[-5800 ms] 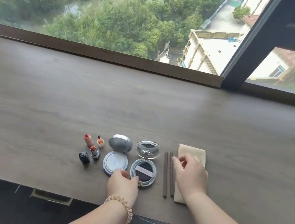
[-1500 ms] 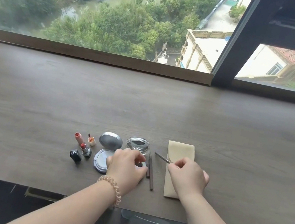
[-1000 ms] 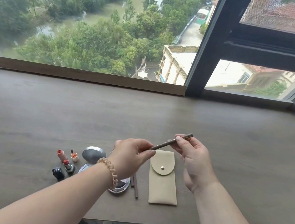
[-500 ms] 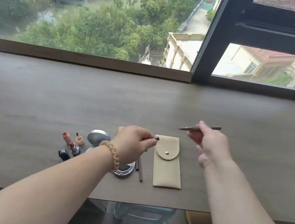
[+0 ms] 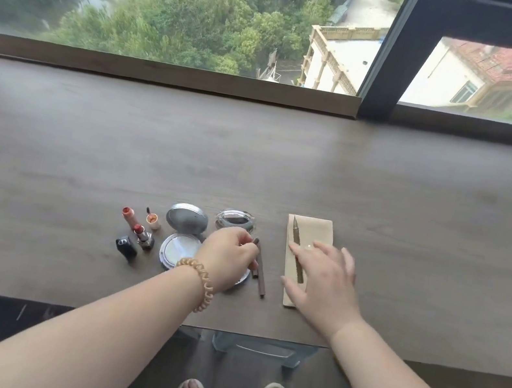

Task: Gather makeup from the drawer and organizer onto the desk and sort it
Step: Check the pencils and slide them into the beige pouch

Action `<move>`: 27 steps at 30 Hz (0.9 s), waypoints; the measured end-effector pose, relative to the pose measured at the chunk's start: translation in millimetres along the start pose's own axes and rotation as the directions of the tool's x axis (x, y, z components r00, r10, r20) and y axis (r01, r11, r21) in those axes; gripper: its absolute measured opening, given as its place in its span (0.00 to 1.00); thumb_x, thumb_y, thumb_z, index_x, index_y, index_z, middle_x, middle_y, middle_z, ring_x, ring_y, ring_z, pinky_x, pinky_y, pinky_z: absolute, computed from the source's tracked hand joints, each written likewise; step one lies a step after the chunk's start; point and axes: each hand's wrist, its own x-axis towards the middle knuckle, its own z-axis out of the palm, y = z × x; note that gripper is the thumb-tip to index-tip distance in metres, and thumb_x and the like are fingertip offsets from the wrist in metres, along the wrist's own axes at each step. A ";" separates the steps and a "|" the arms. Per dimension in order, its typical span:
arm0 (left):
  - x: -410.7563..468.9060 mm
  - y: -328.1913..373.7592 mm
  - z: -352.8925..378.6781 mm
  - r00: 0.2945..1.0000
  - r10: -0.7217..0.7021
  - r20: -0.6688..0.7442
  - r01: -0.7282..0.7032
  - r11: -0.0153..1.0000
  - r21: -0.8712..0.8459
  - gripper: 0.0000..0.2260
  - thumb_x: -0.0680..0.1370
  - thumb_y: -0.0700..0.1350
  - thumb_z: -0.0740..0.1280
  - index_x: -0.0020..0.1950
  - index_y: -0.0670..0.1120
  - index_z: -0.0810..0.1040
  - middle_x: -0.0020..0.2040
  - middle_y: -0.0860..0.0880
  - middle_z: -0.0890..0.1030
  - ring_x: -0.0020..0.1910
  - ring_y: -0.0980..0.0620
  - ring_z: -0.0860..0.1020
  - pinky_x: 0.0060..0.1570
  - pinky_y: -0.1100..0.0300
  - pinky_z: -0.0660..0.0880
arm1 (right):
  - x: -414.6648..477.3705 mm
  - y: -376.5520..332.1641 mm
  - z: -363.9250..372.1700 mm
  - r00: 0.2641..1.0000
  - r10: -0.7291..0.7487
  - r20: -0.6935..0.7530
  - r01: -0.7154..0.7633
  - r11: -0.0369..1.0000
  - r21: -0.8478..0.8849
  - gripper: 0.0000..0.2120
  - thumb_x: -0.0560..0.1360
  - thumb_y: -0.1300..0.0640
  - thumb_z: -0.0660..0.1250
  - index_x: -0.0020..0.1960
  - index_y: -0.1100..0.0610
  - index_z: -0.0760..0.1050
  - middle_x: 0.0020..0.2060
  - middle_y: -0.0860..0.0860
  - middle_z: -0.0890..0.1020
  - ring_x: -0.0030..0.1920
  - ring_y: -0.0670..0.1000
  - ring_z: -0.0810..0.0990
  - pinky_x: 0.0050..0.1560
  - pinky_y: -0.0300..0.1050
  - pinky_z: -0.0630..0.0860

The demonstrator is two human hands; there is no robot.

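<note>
Left hand (image 5: 229, 257) pinches a slim brown pencil cap (image 5: 256, 241) above round mirrored compacts (image 5: 184, 232). Right hand (image 5: 324, 281), released and flat, rests on a beige pouch (image 5: 309, 234) bearing a thin pencil (image 5: 296, 235); wood-grain surface (image 5: 254, 159).

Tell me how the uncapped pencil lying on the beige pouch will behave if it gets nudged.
The pencil looks thin and round, so it would probably roll off the flat pouch. It appears stiff and light. Its exposed pointed tip could snap if pressed.
</note>
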 end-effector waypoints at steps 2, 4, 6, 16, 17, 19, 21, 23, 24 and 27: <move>-0.5 -3.3 6.8 0.999 -0.001 -0.037 0.004 0.997 0.072 0.08 0.73 0.45 0.65 0.36 0.45 0.79 0.30 0.52 0.80 0.34 0.50 0.76 0.40 0.57 0.74 | -6.8 -2.1 18.0 0.992 -0.064 0.111 0.073 0.994 -0.083 0.30 0.64 0.42 0.68 0.64 0.51 0.73 0.54 0.47 0.82 0.65 0.54 0.73 0.65 0.56 0.49; -1.0 -6.9 11.6 0.998 -0.001 -0.064 0.007 0.996 0.093 0.08 0.74 0.47 0.66 0.38 0.45 0.81 0.32 0.50 0.80 0.37 0.49 0.77 0.43 0.57 0.74 | -7.5 -1.2 27.2 0.982 -0.094 0.164 0.122 0.978 -0.171 0.32 0.62 0.40 0.70 0.64 0.52 0.73 0.54 0.48 0.82 0.66 0.53 0.73 0.65 0.58 0.51; 0.3 -14.0 14.8 0.997 -0.002 -0.079 0.010 0.995 0.101 0.09 0.74 0.47 0.66 0.38 0.44 0.81 0.35 0.47 0.82 0.40 0.47 0.78 0.45 0.55 0.75 | -5.3 -0.5 35.0 0.976 -0.103 0.192 0.152 0.953 -0.263 0.34 0.61 0.39 0.71 0.63 0.53 0.74 0.54 0.49 0.82 0.66 0.53 0.73 0.64 0.60 0.53; 9.7 -17.2 34.3 0.993 -0.038 -0.115 0.059 0.982 0.181 0.12 0.72 0.53 0.70 0.53 0.50 0.81 0.48 0.51 0.83 0.49 0.52 0.80 0.55 0.56 0.75 | -12.4 2.8 51.9 0.949 -0.005 0.316 0.135 0.911 -0.391 0.37 0.71 0.37 0.58 0.74 0.56 0.59 0.73 0.57 0.63 0.75 0.57 0.52 0.70 0.60 0.40; 11.9 -15.4 38.1 0.993 -0.045 -0.113 0.067 0.978 0.196 0.12 0.72 0.54 0.69 0.52 0.50 0.81 0.48 0.51 0.84 0.50 0.52 0.80 0.56 0.55 0.75 | -13.8 3.4 51.7 0.947 0.005 0.323 0.126 0.916 -0.382 0.38 0.69 0.36 0.61 0.72 0.56 0.63 0.72 0.58 0.66 0.75 0.57 0.56 0.70 0.60 0.44; 17.6 -13.2 45.2 0.991 -0.062 -0.117 0.085 0.975 0.207 0.11 0.73 0.54 0.68 0.51 0.51 0.80 0.50 0.51 0.83 0.52 0.51 0.80 0.58 0.53 0.73 | -16.2 6.2 52.2 0.957 -0.006 0.292 0.118 0.923 -0.367 0.39 0.64 0.36 0.66 0.69 0.57 0.68 0.68 0.58 0.71 0.72 0.57 0.63 0.69 0.60 0.50; 23.3 -11.6 50.4 0.989 -0.074 -0.126 0.099 0.973 0.211 0.12 0.73 0.55 0.68 0.52 0.51 0.80 0.52 0.51 0.83 0.54 0.50 0.79 0.60 0.51 0.72 | -17.7 8.6 50.0 0.972 -0.006 0.235 0.094 0.926 -0.364 0.39 0.63 0.38 0.68 0.67 0.58 0.70 0.67 0.58 0.73 0.71 0.57 0.66 0.68 0.59 0.51; 26.9 -10.2 53.3 0.987 -0.085 -0.139 0.114 0.968 0.221 0.13 0.73 0.55 0.68 0.54 0.51 0.79 0.53 0.50 0.82 0.56 0.49 0.79 0.61 0.51 0.71 | -19.3 13.2 47.4 0.982 0.028 0.186 0.043 0.928 -0.369 0.36 0.64 0.39 0.66 0.66 0.59 0.72 0.65 0.58 0.75 0.70 0.57 0.68 0.67 0.60 0.52; 28.0 -10.1 54.1 0.986 -0.089 -0.142 0.120 0.965 0.232 0.14 0.73 0.55 0.67 0.54 0.50 0.79 0.54 0.50 0.82 0.56 0.49 0.78 0.61 0.51 0.71 | -20.8 16.0 45.5 0.982 0.057 0.179 0.013 0.930 -0.368 0.36 0.64 0.39 0.66 0.65 0.59 0.72 0.64 0.58 0.76 0.69 0.57 0.69 0.67 0.60 0.52; 27.5 -10.3 54.3 0.984 -0.088 -0.153 0.124 0.962 0.243 0.14 0.74 0.54 0.67 0.55 0.50 0.78 0.54 0.49 0.82 0.57 0.48 0.78 0.61 0.51 0.71 | -24.5 26.9 40.0 0.976 0.153 0.156 -0.089 0.930 -0.357 0.34 0.65 0.40 0.66 0.65 0.59 0.73 0.64 0.56 0.76 0.69 0.57 0.70 0.67 0.58 0.51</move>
